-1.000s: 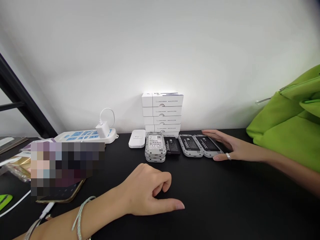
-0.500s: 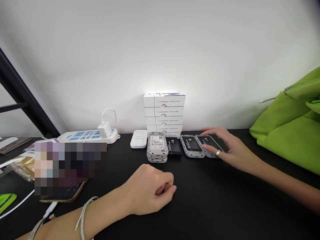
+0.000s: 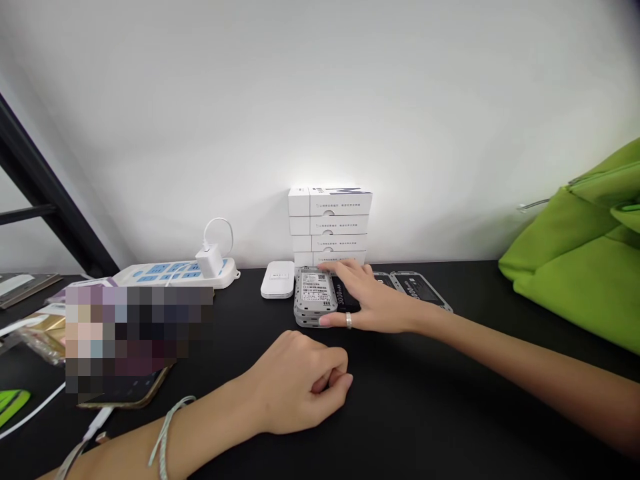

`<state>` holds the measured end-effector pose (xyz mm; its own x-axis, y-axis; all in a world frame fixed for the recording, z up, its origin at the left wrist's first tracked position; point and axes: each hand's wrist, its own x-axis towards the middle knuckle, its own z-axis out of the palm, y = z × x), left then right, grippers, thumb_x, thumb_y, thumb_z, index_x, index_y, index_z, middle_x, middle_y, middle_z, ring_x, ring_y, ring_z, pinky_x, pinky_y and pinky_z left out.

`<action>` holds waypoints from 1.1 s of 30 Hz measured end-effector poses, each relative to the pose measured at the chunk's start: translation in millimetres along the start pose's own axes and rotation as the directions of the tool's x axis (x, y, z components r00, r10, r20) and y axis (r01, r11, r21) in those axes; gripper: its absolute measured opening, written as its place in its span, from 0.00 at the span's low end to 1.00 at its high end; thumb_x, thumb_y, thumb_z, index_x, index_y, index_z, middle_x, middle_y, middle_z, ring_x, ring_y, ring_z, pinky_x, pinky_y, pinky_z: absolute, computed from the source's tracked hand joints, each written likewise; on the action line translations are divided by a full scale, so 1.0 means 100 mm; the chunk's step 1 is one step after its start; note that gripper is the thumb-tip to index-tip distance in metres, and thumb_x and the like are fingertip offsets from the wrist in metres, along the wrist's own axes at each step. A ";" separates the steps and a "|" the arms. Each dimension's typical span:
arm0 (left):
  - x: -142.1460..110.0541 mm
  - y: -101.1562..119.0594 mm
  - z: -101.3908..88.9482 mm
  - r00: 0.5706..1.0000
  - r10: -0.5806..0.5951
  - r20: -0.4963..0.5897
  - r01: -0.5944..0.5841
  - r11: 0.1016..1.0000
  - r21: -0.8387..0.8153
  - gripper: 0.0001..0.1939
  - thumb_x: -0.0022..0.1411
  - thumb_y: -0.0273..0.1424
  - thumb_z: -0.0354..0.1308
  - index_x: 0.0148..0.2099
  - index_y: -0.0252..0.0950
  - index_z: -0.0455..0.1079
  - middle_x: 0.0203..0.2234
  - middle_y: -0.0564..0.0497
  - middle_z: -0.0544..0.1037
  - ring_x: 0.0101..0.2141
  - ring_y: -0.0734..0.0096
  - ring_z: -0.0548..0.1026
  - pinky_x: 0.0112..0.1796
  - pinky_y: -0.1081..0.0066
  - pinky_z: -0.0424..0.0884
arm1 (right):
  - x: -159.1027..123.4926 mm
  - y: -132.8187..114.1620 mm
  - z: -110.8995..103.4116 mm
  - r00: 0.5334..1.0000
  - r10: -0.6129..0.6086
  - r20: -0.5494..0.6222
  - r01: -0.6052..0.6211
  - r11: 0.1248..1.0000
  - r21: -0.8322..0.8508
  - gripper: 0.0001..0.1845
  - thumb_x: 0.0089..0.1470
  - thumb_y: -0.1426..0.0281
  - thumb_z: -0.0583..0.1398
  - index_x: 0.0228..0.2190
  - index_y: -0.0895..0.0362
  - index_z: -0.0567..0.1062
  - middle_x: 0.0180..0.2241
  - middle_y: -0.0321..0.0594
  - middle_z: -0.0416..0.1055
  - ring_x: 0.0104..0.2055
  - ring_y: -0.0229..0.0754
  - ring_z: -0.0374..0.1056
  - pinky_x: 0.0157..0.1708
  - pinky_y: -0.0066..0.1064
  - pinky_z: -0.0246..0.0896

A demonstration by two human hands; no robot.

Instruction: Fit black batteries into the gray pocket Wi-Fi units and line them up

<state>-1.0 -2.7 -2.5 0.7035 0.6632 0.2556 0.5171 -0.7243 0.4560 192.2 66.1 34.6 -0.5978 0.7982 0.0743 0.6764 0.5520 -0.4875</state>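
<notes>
My left hand (image 3: 303, 380) rests on the black table (image 3: 425, 413) in a loose fist, holding nothing. My right hand (image 3: 367, 299) reaches across with its fingers stretched out, lying over a loose black battery (image 3: 345, 297) beside a stack of grey open-backed devices (image 3: 314, 297). The thumb, wearing a ring, touches the stack's front right corner. Two more grey devices with black batteries (image 3: 417, 288) lie to the right, one partly hidden behind the hand. A stack of white boxes (image 3: 330, 225) stands against the wall behind.
A white cover (image 3: 277, 279) lies left of the stack. A white power strip with a charger (image 3: 175, 270) sits further left. A phone on a cable (image 3: 125, 393) and blurred papers lie at the near left. A green bag (image 3: 585, 260) fills the right side.
My right hand has moved left, from the two devices on the right to the loose battery and the stack. My left hand curled its thumb in and stays put.
</notes>
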 end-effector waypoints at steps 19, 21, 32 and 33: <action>-0.01 0.01 0.00 0.992 -0.059 -0.109 0.052 0.996 -0.065 0.21 0.58 0.39 0.62 0.21 0.34 0.59 0.10 0.62 0.59 0.14 0.83 0.58 0.20 0.79 0.53 | -0.41 0.06 -0.06 0.996 0.017 -0.087 0.002 0.978 0.207 0.57 0.37 0.52 0.71 0.61 0.42 0.48 0.61 0.45 0.57 0.63 0.59 0.56 0.58 0.53 0.57; -0.01 0.01 0.00 0.989 -0.076 -0.127 0.069 0.996 -0.054 0.24 0.57 0.43 0.63 0.20 0.34 0.58 0.10 0.61 0.59 0.13 0.83 0.58 0.20 0.78 0.52 | -0.58 0.09 -0.02 0.996 0.014 -0.092 0.004 0.981 0.196 0.55 0.37 0.54 0.71 0.61 0.42 0.49 0.61 0.44 0.56 0.63 0.60 0.55 0.59 0.53 0.57; 0.01 0.00 0.00 0.996 -0.048 -0.070 0.047 0.999 -0.016 0.30 0.46 0.50 0.69 0.21 0.35 0.55 0.10 0.63 0.56 0.13 0.84 0.54 0.19 0.77 0.48 | -0.88 0.06 0.19 0.995 0.071 0.071 -0.081 0.985 0.153 0.58 0.37 0.50 0.70 0.63 0.47 0.48 0.61 0.48 0.53 0.61 0.61 0.54 0.57 0.52 0.60; 0.01 0.00 0.00 0.996 -0.044 -0.071 0.043 0.999 -0.016 0.30 0.45 0.51 0.69 0.21 0.36 0.55 0.10 0.63 0.56 0.13 0.84 0.54 0.19 0.77 0.47 | -0.88 0.06 0.19 0.995 0.070 0.073 -0.080 0.987 0.141 0.59 0.37 0.50 0.70 0.63 0.47 0.48 0.61 0.47 0.53 0.61 0.61 0.54 0.57 0.52 0.59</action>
<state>-0.5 -1.5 -2.3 0.6436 0.7059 0.2957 0.5385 -0.6923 0.4804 240.2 -5.4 8.8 -0.5790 0.8150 -0.0240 0.6545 0.4471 -0.6097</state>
